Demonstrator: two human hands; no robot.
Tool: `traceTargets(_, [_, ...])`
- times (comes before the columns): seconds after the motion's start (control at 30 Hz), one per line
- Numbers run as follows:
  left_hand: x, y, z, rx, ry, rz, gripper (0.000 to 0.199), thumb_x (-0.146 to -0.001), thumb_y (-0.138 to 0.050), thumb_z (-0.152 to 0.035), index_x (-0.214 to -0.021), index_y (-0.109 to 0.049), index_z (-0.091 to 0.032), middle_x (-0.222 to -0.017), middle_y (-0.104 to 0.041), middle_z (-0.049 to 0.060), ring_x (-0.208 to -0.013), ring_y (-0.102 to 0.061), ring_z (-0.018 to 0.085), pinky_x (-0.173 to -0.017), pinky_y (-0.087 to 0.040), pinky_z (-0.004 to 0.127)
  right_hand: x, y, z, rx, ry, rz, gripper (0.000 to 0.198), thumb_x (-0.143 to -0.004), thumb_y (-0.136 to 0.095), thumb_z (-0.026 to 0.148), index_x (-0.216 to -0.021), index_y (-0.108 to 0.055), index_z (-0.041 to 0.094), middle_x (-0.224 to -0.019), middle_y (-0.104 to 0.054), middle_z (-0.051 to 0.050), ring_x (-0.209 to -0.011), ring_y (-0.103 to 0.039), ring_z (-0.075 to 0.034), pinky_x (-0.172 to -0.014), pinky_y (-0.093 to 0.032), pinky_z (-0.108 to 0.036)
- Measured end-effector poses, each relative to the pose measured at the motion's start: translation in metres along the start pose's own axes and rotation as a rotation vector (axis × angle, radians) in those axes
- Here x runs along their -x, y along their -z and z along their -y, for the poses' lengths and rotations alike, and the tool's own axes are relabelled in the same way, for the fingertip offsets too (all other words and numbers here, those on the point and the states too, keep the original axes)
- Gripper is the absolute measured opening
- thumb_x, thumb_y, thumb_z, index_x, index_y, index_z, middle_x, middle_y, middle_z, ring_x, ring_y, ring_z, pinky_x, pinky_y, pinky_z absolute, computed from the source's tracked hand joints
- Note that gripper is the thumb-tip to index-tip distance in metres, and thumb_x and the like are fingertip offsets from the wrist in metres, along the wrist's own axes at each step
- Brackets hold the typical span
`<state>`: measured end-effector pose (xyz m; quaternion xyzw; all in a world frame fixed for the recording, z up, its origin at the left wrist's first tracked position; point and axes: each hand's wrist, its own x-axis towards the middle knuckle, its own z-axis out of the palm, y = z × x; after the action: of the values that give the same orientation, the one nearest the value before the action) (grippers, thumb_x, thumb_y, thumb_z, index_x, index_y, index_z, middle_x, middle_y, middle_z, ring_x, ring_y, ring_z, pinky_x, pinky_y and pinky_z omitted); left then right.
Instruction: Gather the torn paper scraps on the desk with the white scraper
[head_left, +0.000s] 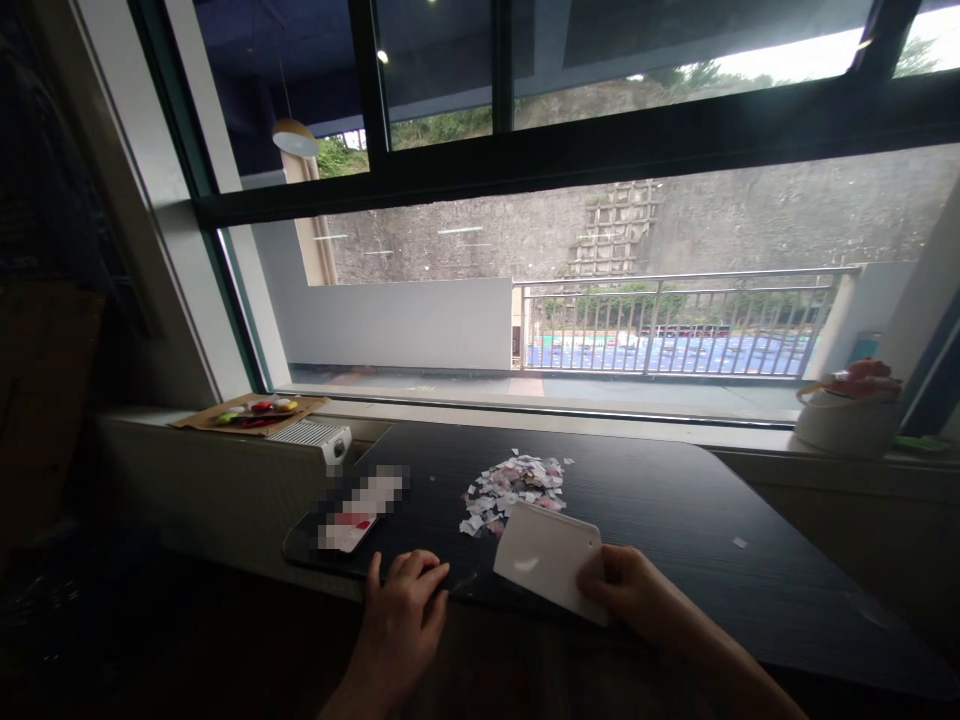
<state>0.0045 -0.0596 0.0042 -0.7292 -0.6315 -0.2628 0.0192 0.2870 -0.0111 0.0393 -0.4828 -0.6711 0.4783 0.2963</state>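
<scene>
Only got the head view here. There's a dark table (660,520) by the window, with a messy pile of paper scraps (517,485) sitting loose toward the far side, plus a lone scrap (740,542) way off to the right. The right hand (619,587) has its fingers clamped on the right end of a white flat piece (551,555), which is tilted up just on the near side of the pile and covers a bit of it. The left hand (405,595) is at the near edge, fingers bent and a little apart, nothing in them that I can see.

Left on the table there's a long white strip (356,538) with some red on it, mostly pixelated, so can't tell what it is. Containers: a white bucket (832,425) on the sill at far right, orangey-pink stuff (862,378) heaped above its rim, no clue what. At far left, a flat brown board (193,422) carries small red, yellow, green and white bits (264,407).
</scene>
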Motion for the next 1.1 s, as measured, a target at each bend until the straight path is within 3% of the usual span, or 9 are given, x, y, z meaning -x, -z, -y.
traceTargets(0.27, [0.0, 0.0, 0.001, 0.0, -0.014, 0.0, 0.033, -0.079, -0.044, -0.016, -0.101, -0.064, -0.029, -0.101, -0.063, 0.002, -0.099, -0.056, 0.021, -0.102, -0.018, 0.063, -0.001, -0.006, 0.0, -0.031, 0.016, 0.062, 0.017, -0.07, -0.057, 0.024, -0.077, -0.064, 0.011, -0.062, -0.063, 0.001, -0.05, -0.05, -0.009, -0.044, -0.039, -0.019])
traceTargets(0.6, [0.0, 0.002, 0.001, -0.003, 0.002, 0.023, 0.035, -0.078, -0.044, -0.015, -0.103, -0.064, -0.028, -0.102, -0.063, 0.003, -0.099, -0.055, 0.021, -0.103, -0.018, 0.063, 0.007, -0.013, 0.017, 0.008, 0.013, 0.124, 0.014, -0.069, -0.057, 0.023, -0.072, -0.065, 0.012, -0.064, -0.064, 0.0, -0.054, -0.054, -0.011, -0.046, -0.038, -0.018])
traceTargets(0.8, [0.001, -0.002, 0.006, 0.013, -0.028, 0.031, 0.036, -0.079, -0.042, -0.015, -0.105, -0.063, -0.028, -0.105, -0.062, 0.003, -0.101, -0.054, 0.021, -0.102, -0.018, 0.063, 0.012, 0.0, 0.009, 0.035, 0.038, -0.032, 0.016, -0.07, -0.058, 0.027, -0.07, -0.064, 0.013, -0.061, -0.063, 0.0, -0.056, -0.054, -0.012, -0.051, -0.039, -0.021])
traceTargets(0.97, [0.001, -0.004, 0.007, -0.021, -0.039, 0.018, 0.037, -0.078, -0.044, -0.014, -0.106, -0.063, -0.029, -0.106, -0.063, 0.004, -0.1, -0.055, 0.021, -0.101, -0.021, 0.061, 0.029, -0.001, -0.002, 0.106, 0.041, -0.052, 0.019, -0.069, -0.058, 0.031, -0.067, -0.065, 0.013, -0.06, -0.064, -0.001, -0.056, -0.054, -0.014, -0.051, -0.038, -0.023])
traceTargets(1.1, [0.002, -0.009, 0.016, -0.072, -0.044, -0.019, 0.037, -0.075, -0.046, -0.018, -0.104, -0.065, -0.031, -0.106, -0.066, 0.003, -0.1, -0.058, 0.023, -0.101, -0.023, 0.06, 0.045, 0.021, -0.014, 0.255, 0.097, -0.392, 0.028, -0.073, -0.054, 0.04, -0.074, -0.069, 0.016, -0.065, -0.069, -0.002, -0.06, -0.06, -0.019, -0.054, -0.043, -0.026])
